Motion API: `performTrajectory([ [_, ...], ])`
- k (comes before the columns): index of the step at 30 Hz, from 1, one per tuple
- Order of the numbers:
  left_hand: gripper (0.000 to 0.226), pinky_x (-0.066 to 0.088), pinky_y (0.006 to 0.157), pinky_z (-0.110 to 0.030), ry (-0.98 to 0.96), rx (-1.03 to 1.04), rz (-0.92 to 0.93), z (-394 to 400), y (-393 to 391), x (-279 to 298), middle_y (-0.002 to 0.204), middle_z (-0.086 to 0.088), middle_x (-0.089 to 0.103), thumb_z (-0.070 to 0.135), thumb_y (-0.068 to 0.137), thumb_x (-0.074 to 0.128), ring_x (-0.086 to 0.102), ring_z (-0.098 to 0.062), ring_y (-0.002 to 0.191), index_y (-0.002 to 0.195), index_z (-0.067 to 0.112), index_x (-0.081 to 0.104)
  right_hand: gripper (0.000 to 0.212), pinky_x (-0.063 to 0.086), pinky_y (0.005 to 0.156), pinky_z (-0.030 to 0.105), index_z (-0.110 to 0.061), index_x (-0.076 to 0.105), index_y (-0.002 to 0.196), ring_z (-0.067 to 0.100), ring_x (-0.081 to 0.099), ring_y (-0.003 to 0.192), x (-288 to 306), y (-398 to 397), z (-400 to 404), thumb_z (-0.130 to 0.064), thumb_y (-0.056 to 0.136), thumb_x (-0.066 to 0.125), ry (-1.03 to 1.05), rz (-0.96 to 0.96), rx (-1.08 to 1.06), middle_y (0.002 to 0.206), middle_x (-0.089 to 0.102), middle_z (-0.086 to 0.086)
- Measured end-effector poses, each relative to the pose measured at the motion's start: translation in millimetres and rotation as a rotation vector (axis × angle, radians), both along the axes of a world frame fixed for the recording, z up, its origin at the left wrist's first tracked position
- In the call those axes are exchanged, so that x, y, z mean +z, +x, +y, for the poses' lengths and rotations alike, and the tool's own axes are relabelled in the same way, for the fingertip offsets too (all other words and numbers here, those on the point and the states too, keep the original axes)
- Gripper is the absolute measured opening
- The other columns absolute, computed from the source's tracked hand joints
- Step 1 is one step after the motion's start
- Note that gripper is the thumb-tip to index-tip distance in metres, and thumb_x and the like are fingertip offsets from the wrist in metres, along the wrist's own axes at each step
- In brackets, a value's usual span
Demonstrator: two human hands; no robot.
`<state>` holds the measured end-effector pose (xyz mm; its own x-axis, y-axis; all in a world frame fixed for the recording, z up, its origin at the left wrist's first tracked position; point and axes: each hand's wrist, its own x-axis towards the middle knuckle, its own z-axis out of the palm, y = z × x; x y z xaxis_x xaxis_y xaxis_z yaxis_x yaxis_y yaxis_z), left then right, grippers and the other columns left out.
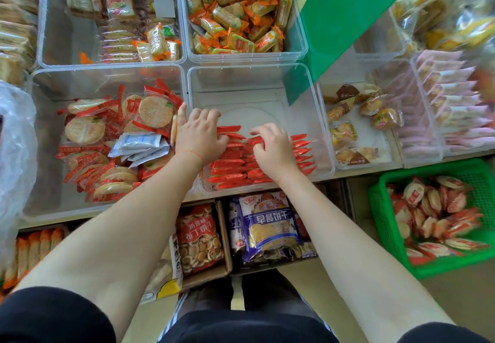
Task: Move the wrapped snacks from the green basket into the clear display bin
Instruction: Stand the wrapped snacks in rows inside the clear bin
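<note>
My two hands are inside the clear bin (316,93), which sits on a shelf (375,171) at the centre of my view. Red-wrapped snacks (230,168) stand on edge in rows along the bin's near side. My left hand (199,135) rests on the left end of the rows, fingers curled over the packets. My right hand (272,147) lies on the right part of the rows, its fingertips pinching a red wrapper.

Right of the bin and lower, the green basket (380,219) holds more of the same round snacks in red-and-clear wrap. A green box (345,7) leans over the bin's far right corner. Left of the bin, a neighbouring bin (42,139) holds round crackers and white sachets. Behind the bin, another holds orange-wrapped biscuits (235,13). Right of it, one holds small cakes (375,112). Below the bin, open cartons hold bagged biscuits (267,224). My bare forearms reach up from black sleeves (53,316).
</note>
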<state>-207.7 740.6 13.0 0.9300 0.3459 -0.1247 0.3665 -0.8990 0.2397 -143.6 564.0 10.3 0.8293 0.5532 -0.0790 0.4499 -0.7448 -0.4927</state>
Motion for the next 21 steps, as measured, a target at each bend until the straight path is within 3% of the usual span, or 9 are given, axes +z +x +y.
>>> performTrajectory([
  [5, 0.052, 0.012, 0.119, -0.047, -0.081, 0.018, -0.102, -65.4, -0.4, 20.3, 0.124, -0.007, 0.059, 0.046, 0.084, 0.047, 0.046, -0.028, 0.125, 0.126, 0.016, 0.055, 0.028, 0.048, 0.088, 0.037, -0.008, 0.069, 0.105, 0.023, 0.054, 0.1, 11.3, -27.2, -75.6, -0.001, 0.083, 0.053, 0.135, -0.145, -0.203, 0.105, 0.061, 0.008],
  [8, 0.036, 0.043, 0.091, -0.038, -0.212, -0.079, -0.152, -141.0, 19.3, 44.2, 0.107, -0.005, 0.067, 0.042, 0.086, 0.05, 0.059, -0.027, 0.103, 0.109, 0.018, 0.065, 0.019, 0.046, 0.068, 0.031, -0.005, 0.069, 0.095, 0.025, 0.058, 0.085, 16.3, -18.5, -132.2, -0.002, 0.088, 0.051, 0.171, -0.114, -0.274, 0.094, 0.062, 0.008],
  [10, 0.029, 0.045, 0.07, -0.032, -0.266, -0.12, -0.121, -193.5, 41.4, 54.8, 0.089, -0.001, 0.068, 0.042, 0.088, 0.05, 0.063, -0.026, 0.087, 0.095, 0.019, 0.067, 0.017, 0.042, 0.061, 0.033, -0.006, 0.067, 0.086, 0.026, 0.057, 0.078, 18.2, -3.4, -175.9, -0.003, 0.087, 0.05, 0.206, -0.087, -0.349, 0.087, 0.063, 0.007],
  [12, 0.028, 0.041, 0.063, -0.029, -0.271, -0.157, -0.089, -249.6, 65.2, 57.9, 0.083, -0.001, 0.068, 0.042, 0.089, 0.049, 0.064, -0.027, 0.083, 0.09, 0.02, 0.066, 0.019, 0.041, 0.062, 0.036, -0.007, 0.066, 0.082, 0.026, 0.055, 0.077, 16.9, 14.7, -226.3, -0.004, 0.085, 0.048, 0.243, -0.073, -0.421, 0.085, 0.063, 0.006],
  [16, 0.027, 0.05, 0.077, -0.033, -0.399, -0.17, 0.084, -372.6, 108.2, 43.0, 0.103, -0.004, 0.069, 0.037, 0.089, 0.05, 0.062, -0.028, 0.099, 0.101, 0.021, 0.067, 0.017, 0.041, 0.066, 0.036, -0.009, 0.064, 0.085, 0.028, 0.056, 0.085, -5.8, 57.1, -348.9, -0.006, 0.087, 0.047, 0.164, 0.055, -0.53, 0.09, 0.062, 0.006],
  [21, 0.036, 0.047, 0.09, -0.031, -0.5, -0.322, 0.531, -521.8, 146.1, 12.4, 0.127, -0.009, 0.062, 0.033, 0.096, 0.047, 0.058, -0.027, 0.114, 0.124, 0.017, 0.062, 0.019, 0.047, 0.085, 0.038, -0.011, 0.061, 0.106, 0.034, 0.057, 0.103, -52.9, 99.5, -507.7, -0.017, 0.09, 0.053, -0.108, 0.372, -0.631, 0.112, 0.057, 0.013],
])
